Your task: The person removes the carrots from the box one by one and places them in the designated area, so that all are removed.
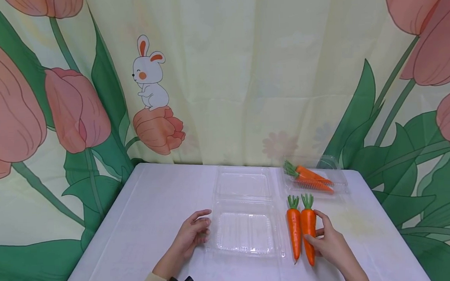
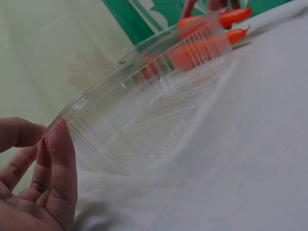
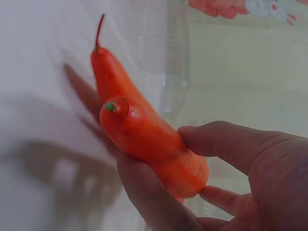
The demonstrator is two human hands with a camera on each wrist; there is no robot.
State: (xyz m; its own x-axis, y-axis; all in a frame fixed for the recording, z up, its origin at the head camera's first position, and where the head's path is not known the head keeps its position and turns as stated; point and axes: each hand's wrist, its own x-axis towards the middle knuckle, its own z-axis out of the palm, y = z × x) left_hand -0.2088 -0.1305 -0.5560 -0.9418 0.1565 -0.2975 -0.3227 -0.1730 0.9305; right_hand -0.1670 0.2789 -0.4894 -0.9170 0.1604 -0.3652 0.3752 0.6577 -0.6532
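On the white table stands an opened clear plastic box (image 1: 244, 234), its lid (image 1: 243, 185) folded back toward the wall. At the box's left edge, my left hand (image 1: 193, 234) pinches the rim between thumb and fingers (image 2: 60, 144), as the left wrist view shows. My right hand (image 1: 329, 240) holds a carrot (image 1: 309, 237) with a short green top between thumb and fingers. Just left of it lies a second carrot (image 1: 295, 234), beside the box's right side. In the right wrist view, the held carrot (image 3: 149, 137) partly covers the other one (image 3: 115, 77).
Behind the carrots, a closed clear box (image 1: 338, 181) with carrots (image 1: 313, 178) inside stands at the table's back right. A curtain (image 1: 222, 73) printed with tulips and a rabbit hangs along the far edge of the table (image 1: 120, 245).
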